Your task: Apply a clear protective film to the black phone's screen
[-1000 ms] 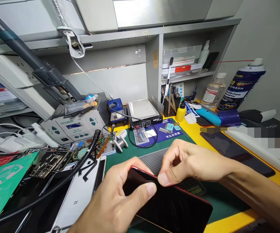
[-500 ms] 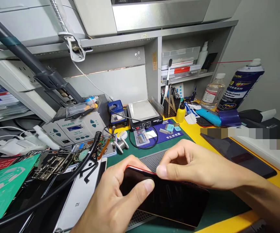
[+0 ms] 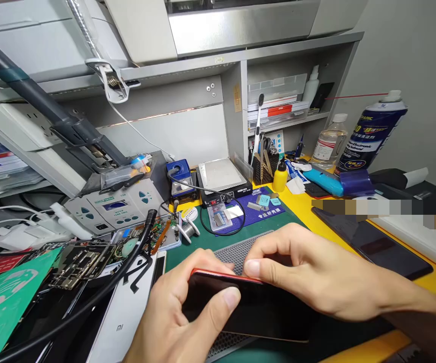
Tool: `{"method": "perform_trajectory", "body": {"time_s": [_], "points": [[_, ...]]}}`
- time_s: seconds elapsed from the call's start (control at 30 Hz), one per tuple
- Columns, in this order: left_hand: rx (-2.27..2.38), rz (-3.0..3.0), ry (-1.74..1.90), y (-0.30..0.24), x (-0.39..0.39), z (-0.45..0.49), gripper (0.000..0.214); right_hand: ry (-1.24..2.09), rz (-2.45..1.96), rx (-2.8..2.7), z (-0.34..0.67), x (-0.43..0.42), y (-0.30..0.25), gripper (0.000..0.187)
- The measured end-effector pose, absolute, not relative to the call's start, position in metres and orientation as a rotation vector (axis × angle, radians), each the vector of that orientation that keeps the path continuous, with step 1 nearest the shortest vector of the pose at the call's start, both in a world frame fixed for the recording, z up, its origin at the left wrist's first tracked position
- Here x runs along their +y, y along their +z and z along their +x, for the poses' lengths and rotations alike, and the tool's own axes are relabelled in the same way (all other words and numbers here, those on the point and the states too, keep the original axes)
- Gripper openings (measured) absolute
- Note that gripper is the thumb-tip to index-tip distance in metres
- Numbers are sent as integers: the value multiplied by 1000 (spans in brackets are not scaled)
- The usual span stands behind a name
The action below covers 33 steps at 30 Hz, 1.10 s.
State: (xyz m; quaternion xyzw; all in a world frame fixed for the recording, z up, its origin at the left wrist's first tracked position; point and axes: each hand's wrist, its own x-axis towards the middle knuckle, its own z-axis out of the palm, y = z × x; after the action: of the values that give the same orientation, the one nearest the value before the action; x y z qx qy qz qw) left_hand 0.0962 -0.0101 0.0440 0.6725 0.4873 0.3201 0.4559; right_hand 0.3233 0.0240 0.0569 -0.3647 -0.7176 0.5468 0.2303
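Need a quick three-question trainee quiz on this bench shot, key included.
1. Which thumb rests on the dark face of the phone? A: left hand. B: right hand.
2. True or false: the blue spray can stands to the right of the yellow bottle.
3. What two letters show on the white phone back?

Key: 1 A; 2 true; 3 MI
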Motion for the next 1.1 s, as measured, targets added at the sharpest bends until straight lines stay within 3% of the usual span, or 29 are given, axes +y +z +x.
{"method": "perform_trajectory", "body": {"time_s": [0.13,0.27,0.37,0.5,1.1], "points": [[1214,1527,1082,42,-12,97,13,1697,-903,-1834,336,28,60,23],[1188,1453,1267,40,-12,99,12,1638,-941,-1748,336,24,55,26],[1214,1447,1268,43,-9,102,16,1458,-1057,-1735,330,21,48,14],[1234,1430,1271,46,-7,105,21,1312,-1084,-1747,324,20,44,13],[1294,1314,1299,42,-7,113,26,1239,-1049,-1759,318,15,37,32]]}}
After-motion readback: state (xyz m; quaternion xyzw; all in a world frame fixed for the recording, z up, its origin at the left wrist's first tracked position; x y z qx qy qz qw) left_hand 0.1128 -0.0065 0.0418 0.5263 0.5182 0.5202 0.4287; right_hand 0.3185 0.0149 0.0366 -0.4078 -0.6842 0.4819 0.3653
